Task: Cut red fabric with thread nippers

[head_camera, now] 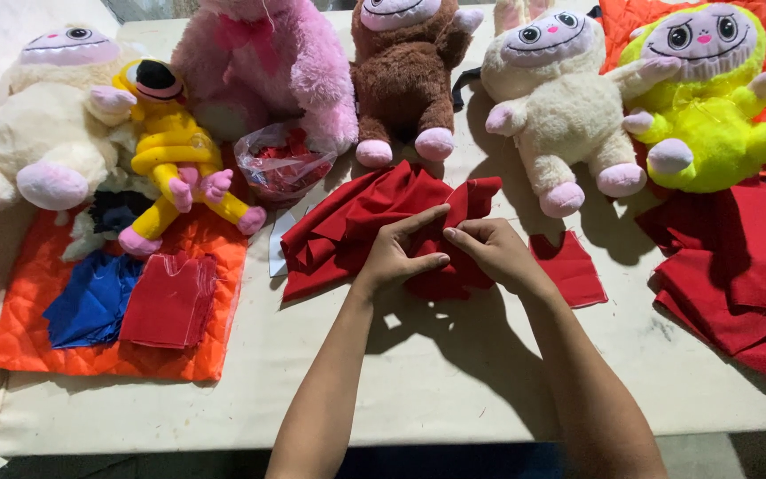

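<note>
A rumpled pile of red fabric [356, 222] lies in the middle of the pale table [454, 381]. My left hand [398, 253] rests on it, index finger stretched out and thumb pinching a fold. My right hand [489, 250] meets it from the right, fingers curled on the same fold of the red cloth. A flat red fabric piece [574, 270] lies just right of my right wrist.
Plush toys line the back: cream [42, 133], yellow [175, 151], pink [272, 62], brown [405, 75], cream [560, 106], neon yellow [707, 98]. An orange quilted mat [64, 346] holds blue [90, 302] and red [170, 302] cut pieces. A plastic bag [281, 164] holds red scraps; red fabric stack [738, 275] at right.
</note>
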